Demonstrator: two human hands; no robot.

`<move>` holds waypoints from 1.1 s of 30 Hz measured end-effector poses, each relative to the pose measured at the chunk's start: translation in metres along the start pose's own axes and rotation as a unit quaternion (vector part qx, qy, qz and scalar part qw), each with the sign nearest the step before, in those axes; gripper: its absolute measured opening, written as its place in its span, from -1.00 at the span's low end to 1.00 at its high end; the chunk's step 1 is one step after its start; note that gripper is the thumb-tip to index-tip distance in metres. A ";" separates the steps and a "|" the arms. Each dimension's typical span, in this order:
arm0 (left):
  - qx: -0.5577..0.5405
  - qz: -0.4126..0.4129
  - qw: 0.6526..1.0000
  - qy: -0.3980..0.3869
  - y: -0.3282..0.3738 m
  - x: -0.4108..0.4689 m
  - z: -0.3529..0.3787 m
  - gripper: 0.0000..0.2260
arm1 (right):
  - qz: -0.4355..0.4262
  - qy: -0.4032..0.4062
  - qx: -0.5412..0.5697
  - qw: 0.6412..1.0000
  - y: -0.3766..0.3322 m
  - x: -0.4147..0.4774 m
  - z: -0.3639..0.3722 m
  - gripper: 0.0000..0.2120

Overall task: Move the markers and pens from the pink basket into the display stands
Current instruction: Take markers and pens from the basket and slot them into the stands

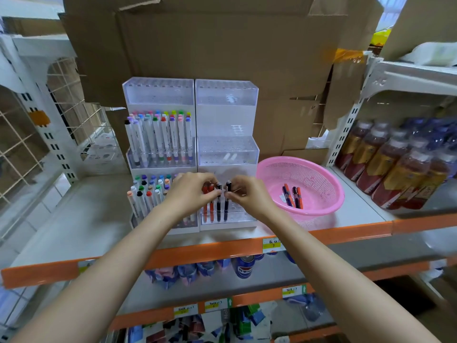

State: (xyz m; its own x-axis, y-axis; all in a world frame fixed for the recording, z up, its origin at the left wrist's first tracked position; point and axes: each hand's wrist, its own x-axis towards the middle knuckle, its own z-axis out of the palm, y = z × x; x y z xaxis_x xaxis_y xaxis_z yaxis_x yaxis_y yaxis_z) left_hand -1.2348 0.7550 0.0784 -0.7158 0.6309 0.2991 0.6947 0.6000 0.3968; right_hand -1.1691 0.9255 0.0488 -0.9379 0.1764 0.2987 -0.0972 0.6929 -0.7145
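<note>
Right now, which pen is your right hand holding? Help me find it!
On the orange-edged shelf, look at the white stand beside the pink basket. Its bottom row holds two orange pens, then two black; it is the black pen nearest the basket, pinched by the right hand.

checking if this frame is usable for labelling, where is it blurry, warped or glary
Head view: sharp in the centre, where the left hand and right hand each pinch a black pen; head view: bottles at right are smeared; the orange shelf edge bows from the wide lens; the clear stands show mild sheen.
</note>
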 end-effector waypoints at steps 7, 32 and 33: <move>0.007 0.016 1.000 -0.007 0.010 0.009 -0.010 -0.76 | -0.017 -0.014 0.002 1.000 0.000 -0.003 -0.013 -0.79; 0.097 0.081 0.968 -0.215 0.125 0.134 0.146 -0.56 | 0.185 -0.092 -0.184 0.961 0.140 0.006 -0.134 -0.46; 0.105 0.064 0.966 -0.228 0.124 0.139 0.155 -0.54 | 0.192 -0.107 -0.189 0.957 0.147 0.010 -0.134 -0.44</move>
State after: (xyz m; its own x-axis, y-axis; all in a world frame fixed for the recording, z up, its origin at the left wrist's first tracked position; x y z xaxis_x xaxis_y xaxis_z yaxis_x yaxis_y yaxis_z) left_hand -1.2370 0.9933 0.0353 -0.5504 0.8291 -0.0983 0.8088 0.5587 0.1833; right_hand -1.1485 1.1227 0.0320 -0.9309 0.3494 -0.1061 0.3580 0.8158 -0.4542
